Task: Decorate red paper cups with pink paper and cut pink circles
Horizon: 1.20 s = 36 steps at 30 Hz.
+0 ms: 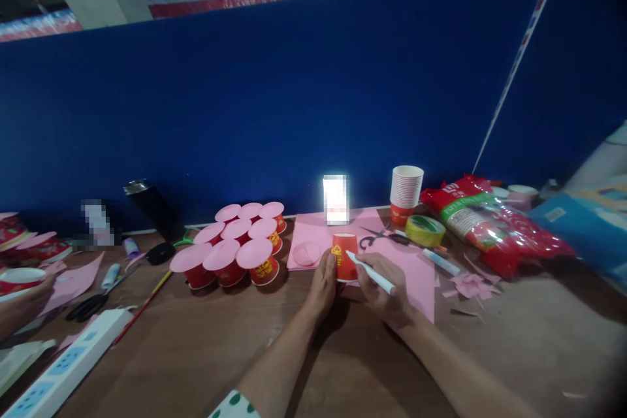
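Observation:
My left hand (324,279) is closed around the left side of a red paper cup (346,258) with yellow print. In my right hand (385,290) is a white pen (376,275), slanting up to the left. Its upper end meets or nearly meets the cup's right side; exact contact cannot be made out. Behind the cup lie pink paper sheets (365,221), with a round pink paper piece (307,253) on them. Dark-handled scissors (385,237) rest on the paper to the right. Left of my hands stand several red cups topped with pink paper discs (255,253).
A stack of paper cups (407,189), yellow tape roll (424,230), glue stick (441,262), paper scraps (471,286) and red plastic package (482,222) lie right. At left are a power strip (73,362), black bottle (155,210) and another person's hand (29,304).

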Motion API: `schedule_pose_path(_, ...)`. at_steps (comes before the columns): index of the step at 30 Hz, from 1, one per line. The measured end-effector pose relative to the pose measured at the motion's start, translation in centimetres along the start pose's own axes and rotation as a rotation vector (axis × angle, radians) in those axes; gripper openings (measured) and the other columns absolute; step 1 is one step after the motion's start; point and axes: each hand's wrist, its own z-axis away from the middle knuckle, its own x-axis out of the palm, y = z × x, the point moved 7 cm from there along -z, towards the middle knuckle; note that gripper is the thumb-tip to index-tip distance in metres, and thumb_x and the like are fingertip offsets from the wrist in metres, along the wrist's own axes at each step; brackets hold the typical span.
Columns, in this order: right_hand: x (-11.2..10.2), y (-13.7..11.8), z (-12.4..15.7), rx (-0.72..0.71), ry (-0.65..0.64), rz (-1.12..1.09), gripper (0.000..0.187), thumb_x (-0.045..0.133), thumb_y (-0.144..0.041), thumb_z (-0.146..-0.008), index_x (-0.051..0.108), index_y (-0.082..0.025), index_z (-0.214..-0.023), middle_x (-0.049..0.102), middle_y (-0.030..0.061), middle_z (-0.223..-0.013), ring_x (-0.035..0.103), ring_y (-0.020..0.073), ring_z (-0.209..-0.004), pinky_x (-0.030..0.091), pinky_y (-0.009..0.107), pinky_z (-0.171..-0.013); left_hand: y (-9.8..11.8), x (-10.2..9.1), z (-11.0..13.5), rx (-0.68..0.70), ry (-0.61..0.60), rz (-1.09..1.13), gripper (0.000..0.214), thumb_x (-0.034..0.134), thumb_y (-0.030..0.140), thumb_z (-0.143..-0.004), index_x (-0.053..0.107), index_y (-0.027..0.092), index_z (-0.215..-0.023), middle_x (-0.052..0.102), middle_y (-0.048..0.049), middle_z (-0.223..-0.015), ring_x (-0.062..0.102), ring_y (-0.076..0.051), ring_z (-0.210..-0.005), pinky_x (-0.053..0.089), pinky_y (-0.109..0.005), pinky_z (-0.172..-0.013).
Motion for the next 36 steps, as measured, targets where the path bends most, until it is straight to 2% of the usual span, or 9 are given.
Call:
schedule_pose_path(5,-0.04,-0.03,0.04,-0.003,-0.002,-0.012,0.014,0.052,-0.014,-0.086,0.061,-0.018,-0.096,0.067,0.0076,-0.083,0.066,0.0193,-0.077,0.055,0.033,-0.07,0.13,0.15,0.11,-0.01,-0.009,0.012,0.044,0.052,0.054,-0.083,0.063,0.017,-0.104,0.067,-0.0068,-0.098,0.059,-0.019,-0.086,0.043,-0.027,-0.076)
schedule_pose_path(12,-0.2,0.08,0.07,-0.001,0.021,-0.005,0.014,0.052,-0.015,-0.087,0.061,-0.018,-0.097,0.068,0.007,-0.084,0.066,0.0188,-0.077,0.056,0.032,-0.069,-0.55,0.17,-0.02,-0.023,-0.022,0.015,0.046,0.05,0.055,-0.084,0.06,0.016,-0.106,0.066,-0.0067,-0.093,0.058,-0.017,-0.075,0.044,-0.026,-0.071)
schedule_pose_path(25,-0.45,0.04,-0.23,-0.008,0.038,0.011,0.014,0.052,-0.014,-0.086,0.06,-0.019,-0.097,0.068,0.0067,-0.085,0.066,0.0188,-0.076,0.055,0.032,-0.069,-0.08,0.36,0.07,0.008,-0.049,0.011,0.041,0.048,0.052,-0.086,0.061,0.017,-0.105,0.066,-0.0062,-0.094,0.058,-0.016,-0.079,0.044,-0.026,-0.073)
schedule_pose_path(32,-0.52,0.09,-0.19,0.003,0.034,0.003,0.014,0.051,-0.014,-0.087,0.059,-0.018,-0.097,0.066,0.0057,-0.081,0.064,0.0176,-0.072,0.054,0.031,-0.066,0.1,-0.07,0.09,-0.034,0.029,0.041,0.044,0.054,0.054,-0.082,0.064,0.017,-0.102,0.067,-0.0072,-0.094,0.059,-0.019,-0.082,0.044,-0.028,-0.076)
schedule_pose_path(36,-0.33,0.32,0.01,0.005,0.029,-0.001,0.013,0.051,-0.015,-0.087,0.06,-0.019,-0.096,0.066,0.0058,-0.08,0.065,0.0181,-0.073,0.054,0.032,-0.066,0.21,-0.13,0.06,-0.012,0.018,-0.029,0.044,0.048,0.055,-0.085,0.063,0.016,-0.102,0.067,-0.0078,-0.098,0.058,-0.019,-0.082,0.044,-0.027,-0.076)
